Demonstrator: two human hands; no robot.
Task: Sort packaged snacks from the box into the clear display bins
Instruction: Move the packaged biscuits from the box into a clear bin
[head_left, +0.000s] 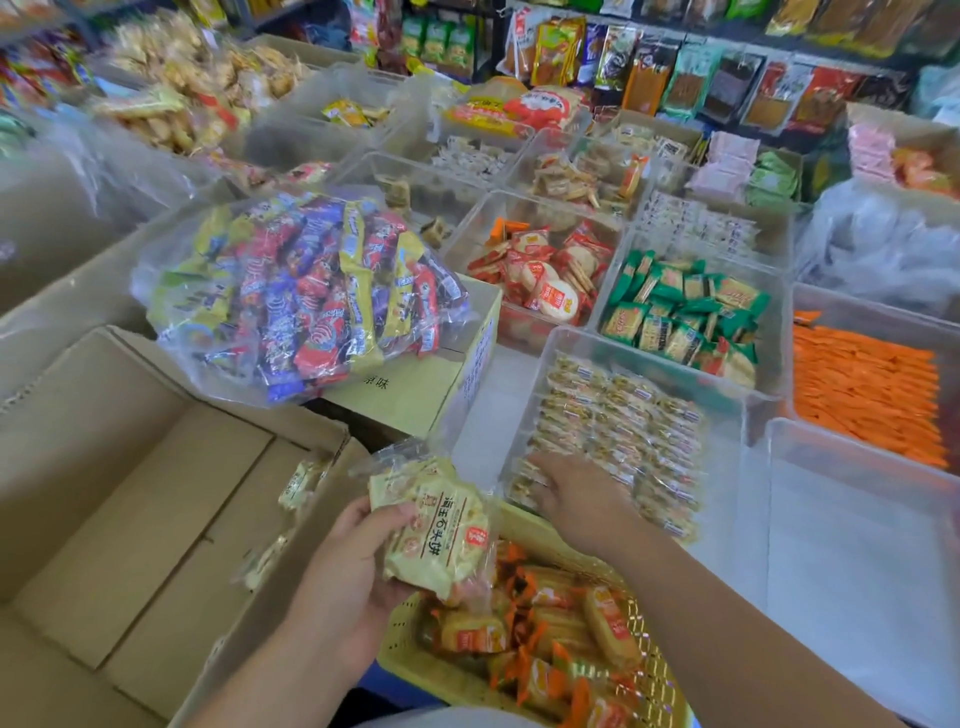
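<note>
Shop shelves behind; clear bin sits right of box. Left hand grips cream packs, long axis twd bin, just beside it. Right hand, fingers flat, rests on binned packs.

Matt brown cardboard box, glossy clear plastic bins, shiny film-wrapped snack packets
</note>
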